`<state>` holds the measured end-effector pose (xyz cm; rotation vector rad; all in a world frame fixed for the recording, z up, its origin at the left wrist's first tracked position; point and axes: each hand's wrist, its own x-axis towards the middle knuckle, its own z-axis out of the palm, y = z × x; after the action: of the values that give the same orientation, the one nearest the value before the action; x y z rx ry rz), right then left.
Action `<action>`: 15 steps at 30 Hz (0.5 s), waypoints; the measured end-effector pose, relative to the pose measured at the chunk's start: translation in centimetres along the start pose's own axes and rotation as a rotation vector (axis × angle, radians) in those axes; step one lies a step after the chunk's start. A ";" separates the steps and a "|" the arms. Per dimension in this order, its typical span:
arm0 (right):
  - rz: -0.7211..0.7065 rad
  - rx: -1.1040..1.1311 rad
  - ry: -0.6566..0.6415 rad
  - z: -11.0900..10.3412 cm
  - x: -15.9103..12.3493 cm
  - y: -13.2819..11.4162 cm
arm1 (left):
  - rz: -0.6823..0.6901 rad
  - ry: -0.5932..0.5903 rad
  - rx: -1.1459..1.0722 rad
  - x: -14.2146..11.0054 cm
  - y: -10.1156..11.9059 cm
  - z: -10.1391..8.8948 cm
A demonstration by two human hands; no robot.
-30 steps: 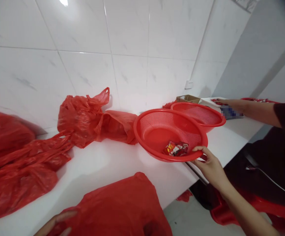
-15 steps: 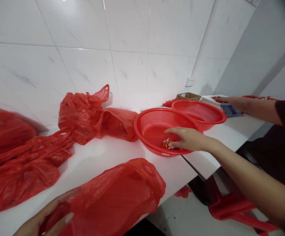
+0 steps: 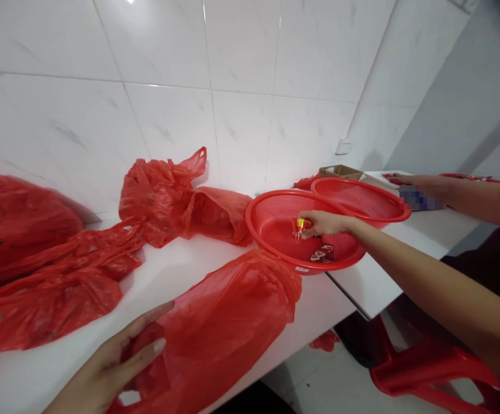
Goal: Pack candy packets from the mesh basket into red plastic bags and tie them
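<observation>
My right hand (image 3: 324, 223) is over the near red mesh basket (image 3: 271, 215) and pinches a small red and yellow wrapped candy (image 3: 299, 226) lifted off its floor. Another wrapped candy (image 3: 323, 253) lies in the basket below. My left hand (image 3: 118, 359) grips the mouth of a red plastic bag (image 3: 228, 322) lying at the counter's front edge, thumb on top of the plastic. The white counter (image 3: 181, 276) carries both.
A second red basket (image 3: 362, 198) stands behind the first, with a cardboard box (image 3: 340, 171) beyond. Several crumpled red bags (image 3: 168, 198) lie along the tiled wall at left. Another person's arm (image 3: 461, 192) rests on the counter at right. A red stool (image 3: 431, 371) stands on the floor.
My right hand went from the basket's rim into the basket and picked up one candy. My left hand moved up onto the near bag and drew it forward.
</observation>
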<state>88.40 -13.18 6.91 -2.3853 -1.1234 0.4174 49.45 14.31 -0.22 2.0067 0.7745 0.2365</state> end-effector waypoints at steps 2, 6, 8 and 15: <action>-0.060 0.189 0.011 -1.4 -0.3 -1.7 | -0.076 -0.115 -0.111 0.2 0.6 -0.5; -0.195 0.647 0.095 -1.4 -2.5 -7.9 | -0.138 -0.138 -0.269 -0.4 2.9 -0.5; -0.296 0.743 0.027 0.4 -4.2 -11.7 | -0.137 -0.134 -0.302 -1.0 4.2 -0.1; -0.458 0.093 -0.180 10.7 -6.0 -16.2 | -0.055 -0.222 -0.356 -2.4 5.8 0.2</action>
<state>69.38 -5.86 6.91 -1.9582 -1.6408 0.5148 50.08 10.63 4.82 1.6405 0.5983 0.1071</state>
